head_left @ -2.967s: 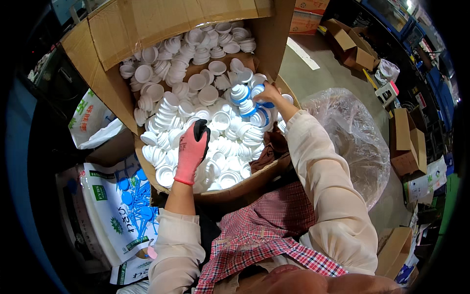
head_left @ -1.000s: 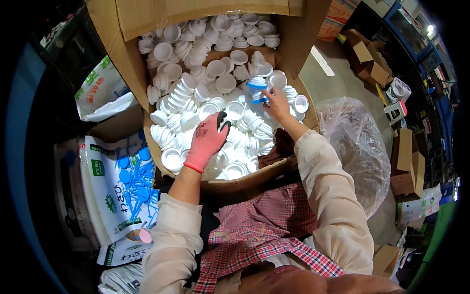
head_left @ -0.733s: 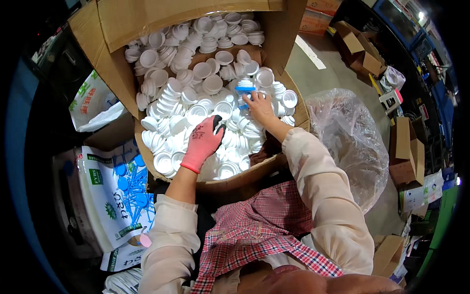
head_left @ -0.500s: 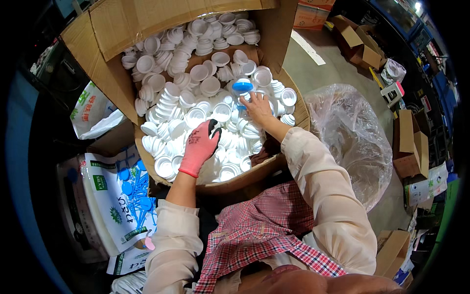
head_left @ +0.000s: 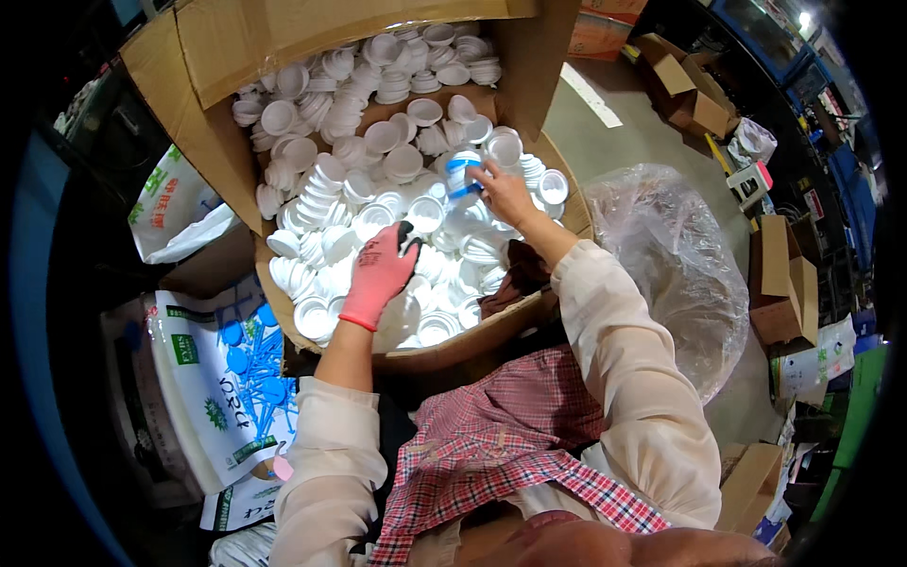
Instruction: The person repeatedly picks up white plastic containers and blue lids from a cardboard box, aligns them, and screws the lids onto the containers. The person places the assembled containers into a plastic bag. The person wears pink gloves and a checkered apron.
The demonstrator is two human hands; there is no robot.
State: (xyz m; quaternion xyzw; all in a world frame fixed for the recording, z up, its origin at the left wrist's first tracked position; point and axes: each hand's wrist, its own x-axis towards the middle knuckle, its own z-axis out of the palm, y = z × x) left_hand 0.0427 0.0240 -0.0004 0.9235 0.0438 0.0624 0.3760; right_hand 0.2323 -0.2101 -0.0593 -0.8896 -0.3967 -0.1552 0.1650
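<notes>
1. The right hand [head_left: 505, 192], bare, pinches a short stack of white caps with blue bands [head_left: 463, 176] between thumb and fingertips, at the far right of the cardboard box [head_left: 217, 161], just above the loose pile
2. The left hand [head_left: 378, 274], in a pink glove with dark fingertips, lies flat and spread on the white caps [head_left: 340, 189] near the box's middle; it grips nothing that I can see
3. Risk: the pinch takes the stack only by its sides, so a slack grip could let the lower caps slide off and scatter back into the heap
4. Risk: the pile is loose and steep near the front wall; pressure from the gloved palm could shift caps under it, or push some over the low front edge toward the checked apron [head_left: 491, 454]
5. The stack's long axis appears to run roughly upright, slightly tilted toward the box's left; which way the cap mouths face I cannot tell
6. The clear plastic bag [head_left: 671, 265] stands just beside the box on the right, open mouth unclear
</notes>
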